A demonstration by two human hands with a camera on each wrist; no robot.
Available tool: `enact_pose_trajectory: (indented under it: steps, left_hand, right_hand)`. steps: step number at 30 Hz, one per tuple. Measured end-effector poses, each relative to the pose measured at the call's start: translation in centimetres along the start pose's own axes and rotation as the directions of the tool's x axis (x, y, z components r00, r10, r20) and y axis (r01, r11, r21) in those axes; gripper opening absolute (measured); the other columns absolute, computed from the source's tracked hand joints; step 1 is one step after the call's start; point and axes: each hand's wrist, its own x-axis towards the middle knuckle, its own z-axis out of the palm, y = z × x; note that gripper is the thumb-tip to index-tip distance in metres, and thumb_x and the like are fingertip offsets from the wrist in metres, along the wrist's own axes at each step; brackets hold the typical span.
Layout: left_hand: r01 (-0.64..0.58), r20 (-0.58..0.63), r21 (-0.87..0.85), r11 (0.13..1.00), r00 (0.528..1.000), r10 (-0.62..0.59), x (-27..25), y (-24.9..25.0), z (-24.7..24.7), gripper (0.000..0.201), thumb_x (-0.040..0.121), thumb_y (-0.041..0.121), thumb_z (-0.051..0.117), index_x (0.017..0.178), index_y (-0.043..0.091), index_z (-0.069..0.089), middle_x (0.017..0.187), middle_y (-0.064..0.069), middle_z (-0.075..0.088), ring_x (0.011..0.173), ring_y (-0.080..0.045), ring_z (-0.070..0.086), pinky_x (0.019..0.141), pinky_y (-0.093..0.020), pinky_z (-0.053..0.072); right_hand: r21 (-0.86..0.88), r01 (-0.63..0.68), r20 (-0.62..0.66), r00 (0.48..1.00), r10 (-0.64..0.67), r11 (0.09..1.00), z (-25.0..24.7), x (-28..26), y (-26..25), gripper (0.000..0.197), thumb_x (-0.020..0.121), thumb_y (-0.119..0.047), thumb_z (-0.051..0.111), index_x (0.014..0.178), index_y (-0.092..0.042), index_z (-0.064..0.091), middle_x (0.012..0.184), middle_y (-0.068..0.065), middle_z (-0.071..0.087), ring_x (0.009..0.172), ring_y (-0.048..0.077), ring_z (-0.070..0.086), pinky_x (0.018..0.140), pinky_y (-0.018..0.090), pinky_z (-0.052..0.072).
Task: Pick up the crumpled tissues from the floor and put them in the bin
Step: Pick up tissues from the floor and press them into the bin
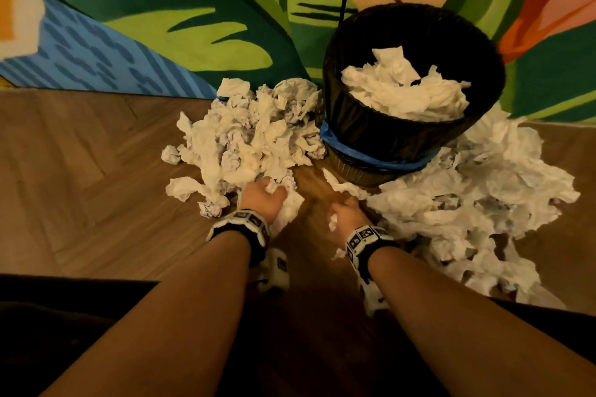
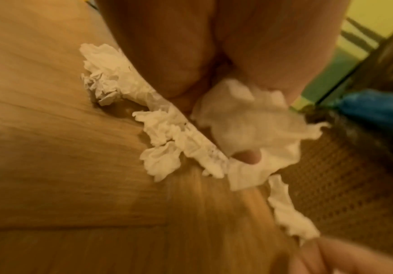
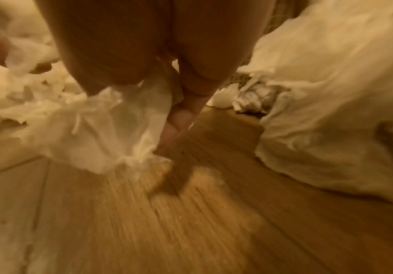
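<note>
Both hands clutch crumpled tissues low over the floor: left hand at the left pile, right hand near the part-filled bin

Crumpled white tissues: heaped on wooden floor both sides of upright, black-lined wicker bin, partly filled with more.
</note>
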Motion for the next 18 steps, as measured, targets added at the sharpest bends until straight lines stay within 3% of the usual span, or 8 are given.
enact_pose_trajectory:
  steps: [3, 5, 7, 11, 13, 15, 16, 18]
  left_hand:
    - [-0.005, -0.049, -0.026, 1.000, 0.999, 0.004, 0.1, 1.7, -1.1, 0.062, 0.091, 0.030, 0.060, 0.146, 0.012, 0.039, 0.140, -0.015, 0.052, 0.125, -0.034, 0.052, 0.106, -0.040, 0.043]
    - [-0.051, -0.085, -0.055, 0.997, 0.995, 0.047, -0.1, 3.1, -1.7, 0.061, 0.093, 0.025, 0.056, 0.148, 0.010, 0.035, 0.142, -0.015, 0.050, 0.125, -0.034, 0.052, 0.105, -0.042, 0.044]
    - [-0.119, -0.149, -0.080, 0.990, 0.983, 0.106, -0.4, 4.8, -2.6, 0.060, 0.095, 0.025, 0.053, 0.149, 0.011, 0.032, 0.146, -0.015, 0.046, 0.129, -0.033, 0.048, 0.108, -0.042, 0.041]
    - [-0.258, -0.271, -0.025, 0.966, 0.932, 0.242, -0.9, 8.9, -5.3, 0.056, 0.095, 0.034, 0.050, 0.145, 0.013, 0.040, 0.145, -0.014, 0.048, 0.132, -0.032, 0.045, 0.108, -0.037, 0.035]
    - [-0.334, -0.296, 0.007, 0.942, 0.899, 0.321, -1.0, 11.5, -7.3, 0.041, 0.094, 0.037, 0.046, 0.123, 0.011, 0.059, 0.126, -0.017, 0.060, 0.118, -0.035, 0.053, 0.096, -0.040, 0.042]
    - [-0.411, -0.303, -0.013, 0.912, 0.870, 0.388, -1.6, 14.8, -9.3, 0.033, 0.095, 0.033, 0.043, 0.091, 0.009, 0.065, 0.104, -0.020, 0.066, 0.102, -0.039, 0.057, 0.083, -0.039, 0.044]
    - [-0.442, -0.293, -0.001, 0.897, 0.858, 0.423, -2.0, 16.7, -10.3, 0.032, 0.096, 0.027, 0.042, 0.083, 0.010, 0.065, 0.102, -0.022, 0.066, 0.100, -0.040, 0.057, 0.082, -0.039, 0.044]
    - [-0.511, -0.258, -0.007, 0.859, 0.831, 0.493, -2.7, 19.9, -11.7, 0.031, 0.098, 0.013, 0.040, 0.093, 0.007, 0.070, 0.107, -0.023, 0.066, 0.102, -0.038, 0.059, 0.087, -0.040, 0.045]
  right_hand:
    - [0.020, 0.103, -0.034, 0.994, -0.103, 0.994, -1.9, -1.9, -0.4, 0.022, 0.078, -0.023, 0.070, 0.086, -0.028, 0.050, 0.102, 0.000, 0.051, 0.086, 0.020, 0.055, 0.068, 0.028, 0.048]
    - [0.039, 0.232, -0.075, 0.971, -0.229, 0.972, -4.2, -3.2, -1.4, 0.024, 0.078, -0.030, 0.068, 0.079, -0.030, 0.043, 0.085, -0.004, 0.055, 0.077, 0.018, 0.056, 0.057, 0.027, 0.043]
    - [0.059, 0.382, -0.159, 0.916, -0.369, 0.922, -7.2, -4.7, -3.0, 0.019, 0.081, -0.033, 0.065, 0.083, -0.032, 0.047, 0.084, -0.006, 0.059, 0.075, 0.016, 0.057, 0.061, 0.027, 0.045]
    - [-0.094, 0.626, -0.308, 0.721, -0.620, 0.774, -13.8, -8.3, -6.9, 0.016, 0.092, -0.039, 0.058, 0.102, -0.030, 0.066, 0.097, -0.006, 0.069, 0.086, 0.013, 0.062, 0.080, 0.030, 0.051]
    - [-0.211, 0.665, -0.374, 0.622, -0.687, 0.717, -17.4, -10.1, -8.8, 0.028, 0.095, -0.041, 0.054, 0.088, -0.020, 0.070, 0.085, 0.000, 0.069, 0.080, 0.018, 0.062, 0.078, 0.035, 0.050]
    - [-0.314, 0.657, -0.464, 0.523, -0.715, 0.685, -21.2, -11.8, -9.9, 0.035, 0.096, -0.040, 0.051, 0.078, -0.015, 0.067, 0.075, 0.005, 0.064, 0.074, 0.023, 0.058, 0.073, 0.039, 0.047]
    - [-0.344, 0.641, -0.506, 0.488, -0.711, 0.686, -23.1, -12.5, -10.0, 0.036, 0.096, -0.040, 0.050, 0.076, -0.015, 0.065, 0.074, 0.005, 0.062, 0.072, 0.023, 0.056, 0.071, 0.038, 0.046]
    - [-0.352, 0.619, -0.584, 0.441, -0.682, 0.702, -26.6, -13.2, -9.5, 0.035, 0.095, -0.039, 0.047, 0.074, -0.015, 0.060, 0.072, 0.004, 0.057, 0.071, 0.021, 0.051, 0.069, 0.037, 0.044]
